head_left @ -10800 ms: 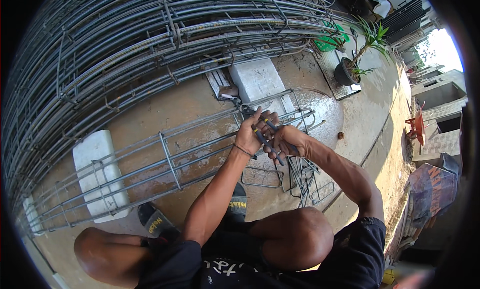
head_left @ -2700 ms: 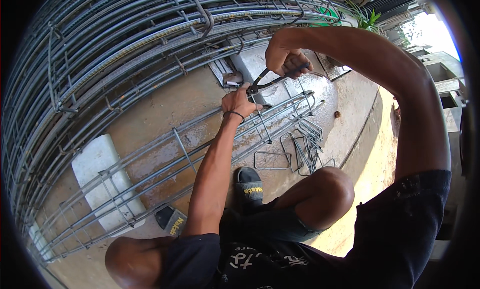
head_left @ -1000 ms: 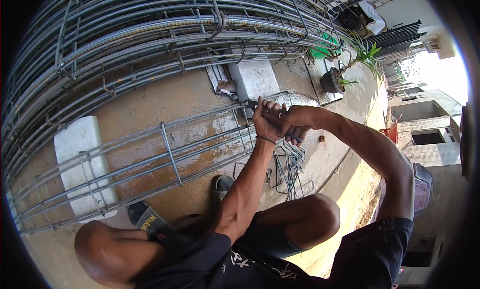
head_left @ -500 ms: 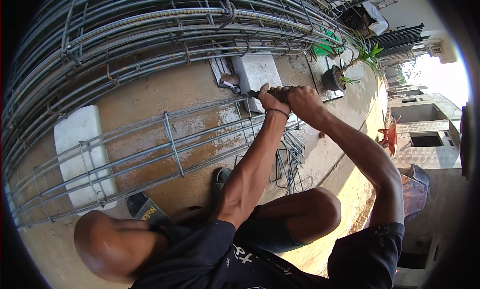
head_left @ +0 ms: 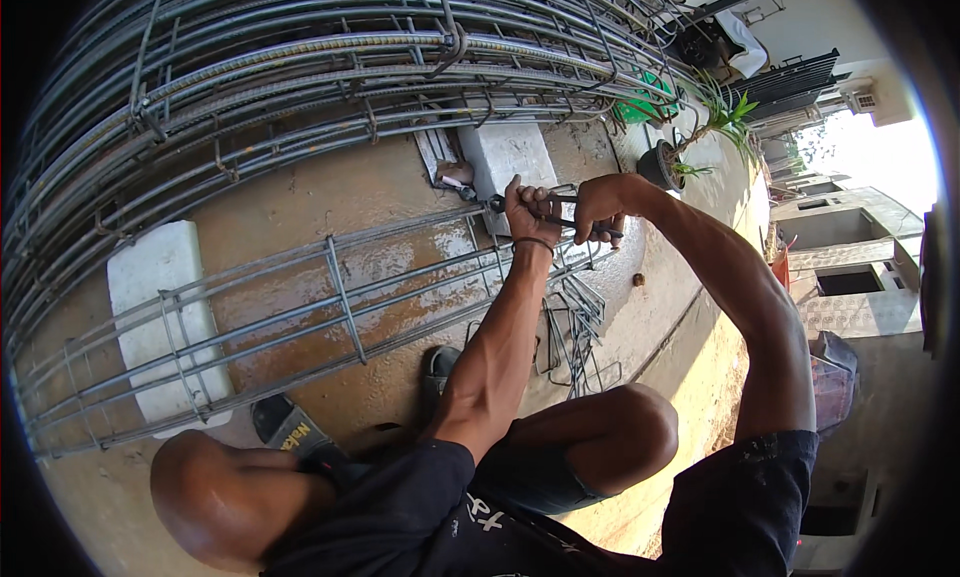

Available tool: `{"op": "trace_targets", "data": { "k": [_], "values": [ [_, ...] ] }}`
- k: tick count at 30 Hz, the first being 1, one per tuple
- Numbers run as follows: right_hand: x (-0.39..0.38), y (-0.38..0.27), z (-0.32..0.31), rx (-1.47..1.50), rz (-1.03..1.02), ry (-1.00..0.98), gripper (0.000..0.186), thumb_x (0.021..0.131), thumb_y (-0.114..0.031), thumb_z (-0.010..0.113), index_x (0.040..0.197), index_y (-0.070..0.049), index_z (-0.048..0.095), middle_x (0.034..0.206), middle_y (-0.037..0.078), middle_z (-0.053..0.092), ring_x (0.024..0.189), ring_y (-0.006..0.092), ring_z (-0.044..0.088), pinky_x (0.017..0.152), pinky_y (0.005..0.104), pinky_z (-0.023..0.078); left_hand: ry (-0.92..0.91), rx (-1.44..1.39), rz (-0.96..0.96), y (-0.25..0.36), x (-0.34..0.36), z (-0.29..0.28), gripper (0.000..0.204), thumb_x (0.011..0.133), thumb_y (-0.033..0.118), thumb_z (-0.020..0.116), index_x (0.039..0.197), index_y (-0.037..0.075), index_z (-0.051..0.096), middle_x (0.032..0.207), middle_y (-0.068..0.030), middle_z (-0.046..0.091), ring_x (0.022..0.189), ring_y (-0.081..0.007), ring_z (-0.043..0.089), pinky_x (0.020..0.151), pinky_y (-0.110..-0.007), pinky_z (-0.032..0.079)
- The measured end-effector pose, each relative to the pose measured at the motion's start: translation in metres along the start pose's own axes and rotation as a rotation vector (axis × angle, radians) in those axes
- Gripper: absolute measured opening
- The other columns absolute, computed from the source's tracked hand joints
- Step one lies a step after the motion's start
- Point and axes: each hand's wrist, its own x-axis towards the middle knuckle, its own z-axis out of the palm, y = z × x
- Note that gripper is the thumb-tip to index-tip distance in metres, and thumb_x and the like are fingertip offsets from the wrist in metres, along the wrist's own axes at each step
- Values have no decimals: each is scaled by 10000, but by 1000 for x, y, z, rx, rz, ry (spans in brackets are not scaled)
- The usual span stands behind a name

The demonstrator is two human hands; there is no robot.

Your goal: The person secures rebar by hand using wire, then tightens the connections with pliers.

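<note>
My left hand (head_left: 533, 215) is closed round a pair of dark long-handled pincers (head_left: 565, 223), close to their jaws. The jaws sit at the top bar near the right end of a rebar cage (head_left: 346, 299); whether they grip wire there is too small to tell. My right hand (head_left: 605, 207) is curled round the outer end of the handles, which stand spread apart. Long steel bars with square stirrups make up the cage. It lies over a white block (head_left: 160, 277) on the left and reaches a second white block (head_left: 508, 157) under my hands.
Stacked rebar cages (head_left: 300, 52) run across the far side. Loose bent stirrups (head_left: 575, 327) lie on the wet concrete floor near my knee. A potted plant (head_left: 660, 167) and a green object (head_left: 645, 99) stand at the far right. My sandal (head_left: 290, 422) is beside the cage.
The pincers' handles, together half a second ago, are now spread. My right hand has turned and shifted slightly down; my left stays near the jaws.
</note>
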Motion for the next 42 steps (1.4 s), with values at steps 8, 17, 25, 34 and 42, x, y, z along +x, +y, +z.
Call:
{"op": "trace_targets", "data": {
  "k": [8, 17, 25, 34, 42],
  "values": [
    [-8, 30, 88, -1387, -237, 1532, 538, 790, -199, 549, 1260, 31, 421, 1058, 176, 499, 995, 275, 491, 980, 549, 347, 152, 86, -36, 3, 10, -1, 280, 796, 292, 630, 590, 208, 460, 571, 58, 557, 581, -93, 585, 523, -275, 469],
    [9, 27, 37, -1064, -367, 1268, 258, 794, -120, 527, 1025, -6, 522, 920, 135, 562, 869, 298, 584, 781, 424, 476, 229, 118, -27, 3, 17, 13, 231, 791, 280, 595, 624, 186, 466, 580, 53, 520, 574, -131, 557, 598, -297, 449],
    [-1, 15, -11, -121, 65, 107, 95, 731, -58, 584, 748, 33, 564, 585, 76, 507, 463, 180, 478, 393, 339, 367, 70, -72, 11, -28, -18, 0, 398, 741, 271, 741, 938, 67, 462, 903, -81, 572, 905, -261, 564, 835, -498, 500],
    [-29, -14, 58, -1294, -240, 1238, 538, 715, -188, 664, 1188, 22, 518, 1019, 157, 594, 1034, 296, 561, 937, 511, 417, 538, 185, 131, -2, 19, 27, 223, 641, 127, 437, 565, 157, 229, 620, -28, 287, 569, -214, 381, 512, -395, 324],
    [4, 32, 44, -1815, -449, 1596, 460, 856, -287, 479, 1243, -39, 493, 1050, 105, 514, 998, 249, 502, 874, 395, 399, 395, 68, 96, -12, 12, 36, 210, 667, 170, 455, 664, 165, 245, 750, -19, 311, 677, -191, 340, 597, -369, 325]
  ]
}}
